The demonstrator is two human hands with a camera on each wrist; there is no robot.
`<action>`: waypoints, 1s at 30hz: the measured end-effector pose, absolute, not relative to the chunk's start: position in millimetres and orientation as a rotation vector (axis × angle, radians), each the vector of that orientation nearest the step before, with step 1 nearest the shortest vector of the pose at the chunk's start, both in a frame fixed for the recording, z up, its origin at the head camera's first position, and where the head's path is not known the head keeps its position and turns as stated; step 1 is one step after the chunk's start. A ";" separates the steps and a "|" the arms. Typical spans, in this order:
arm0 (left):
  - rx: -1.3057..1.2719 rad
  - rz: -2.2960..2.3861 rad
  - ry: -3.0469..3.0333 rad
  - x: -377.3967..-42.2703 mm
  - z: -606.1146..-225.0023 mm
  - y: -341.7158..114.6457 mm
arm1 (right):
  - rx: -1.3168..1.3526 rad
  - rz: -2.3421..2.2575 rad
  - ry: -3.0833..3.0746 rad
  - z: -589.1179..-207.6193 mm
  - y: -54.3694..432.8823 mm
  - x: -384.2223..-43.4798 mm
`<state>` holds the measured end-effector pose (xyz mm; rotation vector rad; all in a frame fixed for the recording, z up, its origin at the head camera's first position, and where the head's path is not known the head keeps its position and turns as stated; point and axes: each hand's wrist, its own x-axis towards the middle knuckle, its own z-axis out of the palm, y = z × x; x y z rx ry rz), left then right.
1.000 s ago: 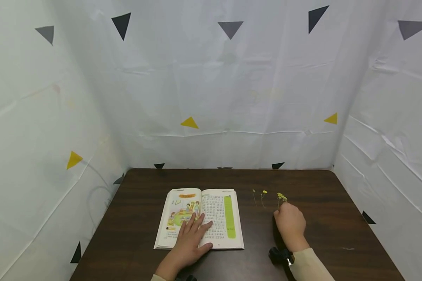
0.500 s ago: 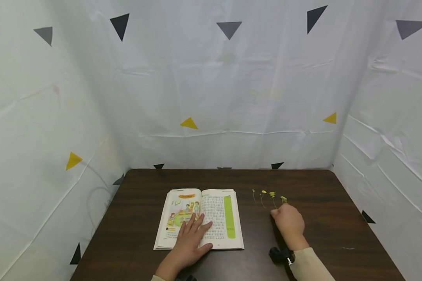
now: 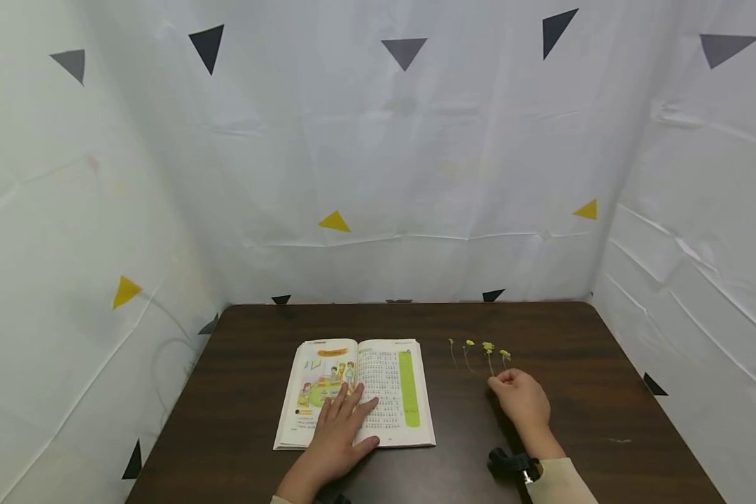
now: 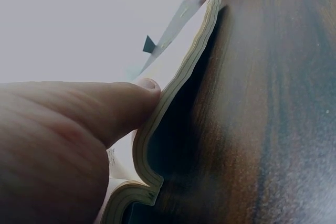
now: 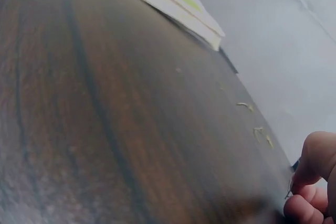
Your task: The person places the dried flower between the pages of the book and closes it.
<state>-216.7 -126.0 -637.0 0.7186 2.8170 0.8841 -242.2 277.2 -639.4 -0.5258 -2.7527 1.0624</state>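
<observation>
My left hand (image 3: 340, 434) rests with fingers spread across the lower middle of an open book (image 3: 387, 392). In the left wrist view its thumb (image 4: 131, 98) presses along the page edge. To the right of the book, my right hand (image 3: 521, 400) pinches a thin stem (image 5: 289, 189) between thumb and finger. That stem runs up to a yellow flower (image 3: 488, 347), third in a row. Another yellow flower (image 3: 505, 355) stands just beyond the knuckles, its lower stem hidden. Two smaller flowers, one at the far left (image 3: 451, 342) and one beside it (image 3: 469, 343), lie on the table.
The dark wooden table (image 3: 246, 406) carries the book and flowers. White sheeting with coloured triangles (image 3: 416, 154) encloses its back and sides. A black wrist camera (image 3: 510, 462) is strapped at my right wrist.
The third flower has moved left, apart from the fourth, as my right hand shifted it. Lately the right hand has drawn slightly right and its fingers loosened. My left hand has stayed on the book.
</observation>
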 end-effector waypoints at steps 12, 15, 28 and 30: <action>0.589 0.979 2.841 -213.4 -636.5 -123.1 | -0.544 1.134 -2.721 -633.8 278.8 -237.2; 0.538 0.989 2.864 -213.6 -636.3 -123.2 | -0.542 1.138 -2.720 -634.5 278.0 -237.3; 0.519 1.000 2.856 -214.8 -637.3 -127.1 | -0.560 1.079 -2.658 -643.3 276.2 -240.8; 0.526 0.999 2.851 -215.7 -637.4 -127.4 | -0.561 1.083 -2.651 -644.0 276.0 -240.0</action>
